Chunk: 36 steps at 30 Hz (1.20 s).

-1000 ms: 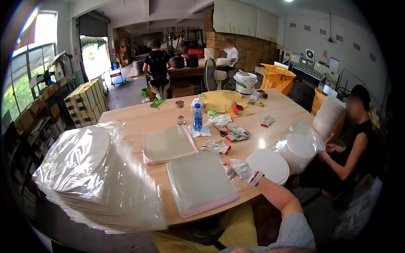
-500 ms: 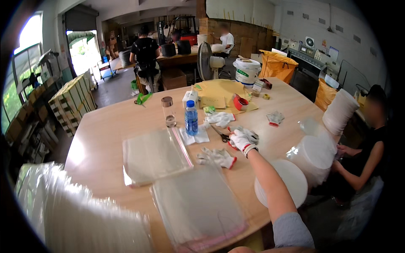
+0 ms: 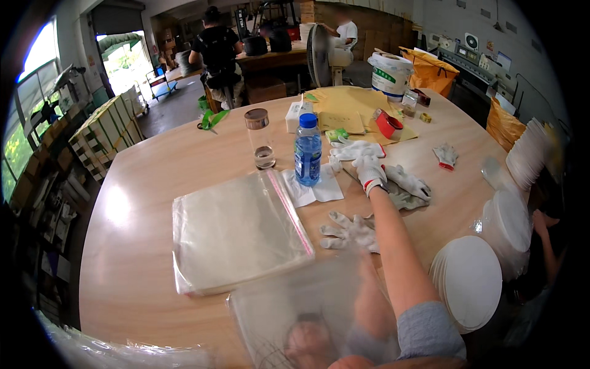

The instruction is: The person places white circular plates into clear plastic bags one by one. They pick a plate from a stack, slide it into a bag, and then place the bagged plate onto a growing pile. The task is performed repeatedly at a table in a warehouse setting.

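Note:
My right hand (image 3: 370, 171) wears a white knit glove with a red cuff and reaches across the table. Its fingers look bunched together, pointing away from me. Scissors (image 3: 350, 176) lie at this hand; one dark blade shows and the handles are hidden beneath it, so I cannot tell what the fingers hold. White gloves surround the hand: one glove (image 3: 350, 232) nearer to me, another glove (image 3: 410, 182) to its right, a third glove (image 3: 356, 149) just beyond. My left hand is out of sight.
Stacked clear plastic bags (image 3: 236, 234) cover the near left; more clear bags (image 3: 313, 307) lie closest. A blue-capped bottle (image 3: 308, 154) and a tumbler (image 3: 260, 141) stand behind. White round discs (image 3: 470, 283) sit at right, beside a seated person. Red tape (image 3: 388, 125) lies farther back.
My gloved right hand has shifted forward and left, over the scissors' handles. The view has moved closer to the table, so the gloves, bottle and bags look larger.

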Available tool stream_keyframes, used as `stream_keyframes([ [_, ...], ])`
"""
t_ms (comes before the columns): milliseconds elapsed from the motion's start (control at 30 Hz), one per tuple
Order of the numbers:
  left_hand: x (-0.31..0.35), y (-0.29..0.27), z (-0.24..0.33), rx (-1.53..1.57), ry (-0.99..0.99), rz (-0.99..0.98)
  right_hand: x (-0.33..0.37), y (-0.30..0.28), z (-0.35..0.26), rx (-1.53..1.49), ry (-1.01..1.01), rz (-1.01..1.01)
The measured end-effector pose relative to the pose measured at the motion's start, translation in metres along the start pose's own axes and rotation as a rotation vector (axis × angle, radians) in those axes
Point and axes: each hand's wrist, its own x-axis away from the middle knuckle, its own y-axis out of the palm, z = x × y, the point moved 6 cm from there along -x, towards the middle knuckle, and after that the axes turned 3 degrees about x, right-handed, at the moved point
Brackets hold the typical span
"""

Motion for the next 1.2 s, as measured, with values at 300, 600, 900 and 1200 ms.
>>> stream_keyframes([
  [300, 0.013, -0.011, -0.006, 0.049, -0.027, 0.02, 0.018, -0.024, -0.036, 0.022, -0.035, -0.077],
  [600, 0.085, -0.031, 0.012, 0.194, -0.004, 0.044, 0.184, -0.205, -0.12, -0.832, -0.616, -0.417],
  [900, 0.205, -0.014, 0.11, 0.325, 0.248, -0.221, 0.485, -0.419, -0.135, -0.857, -1.201, -0.505],
  [1200, 0.296, -0.016, 0.092, -0.107, 0.394, -0.167, 0.59, -0.421, -0.092, -1.063, -0.463, -1.068],
])
